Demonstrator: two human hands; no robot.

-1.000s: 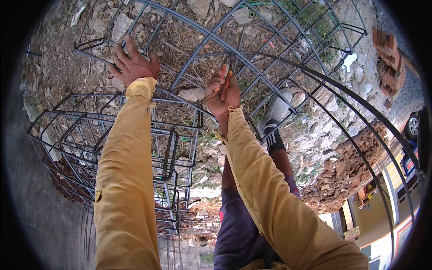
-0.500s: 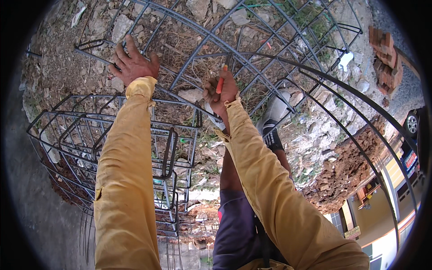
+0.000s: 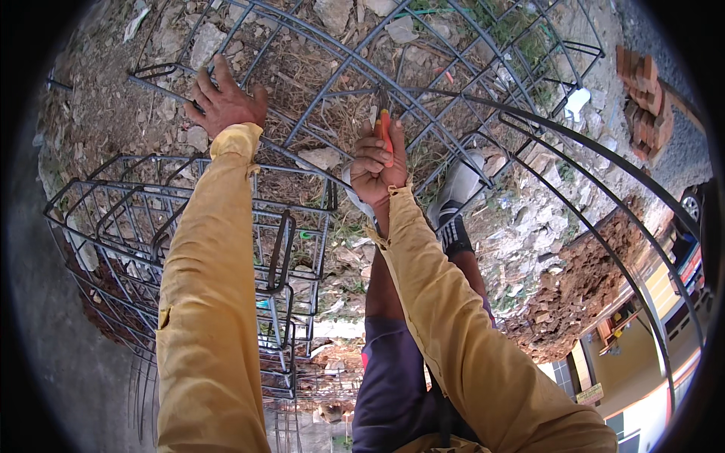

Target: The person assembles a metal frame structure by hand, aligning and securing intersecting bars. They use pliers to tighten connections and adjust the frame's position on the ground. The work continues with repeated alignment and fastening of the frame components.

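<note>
My left hand [image 3: 226,104] is spread open, its palm against a bar of a steel rebar frame [image 3: 355,57] that stretches across the top. To its right, my right hand [image 3: 377,167] is closed round pliers with red-orange handles [image 3: 386,134]. Their dark jaws point up to where bars cross; whether they grip a wire there is too small to tell. Both forearms wear yellow sleeves. Below my left hand, a second rebar cage [image 3: 302,209] with rectangular stirrups lies partly behind my left arm.
Long bent bars [image 3: 574,140] arc down the right side. My shoe [image 3: 462,185] stands among the bars on rubble and dry grass. Stacked red bricks [image 3: 646,102], a mound of brown earth [image 3: 578,291] and a parked car lie to the right.
My right hand has turned and drawn slightly nearer, and the pliers now point upward with their jaws at the crossing bars. My left hand has hardly moved.
</note>
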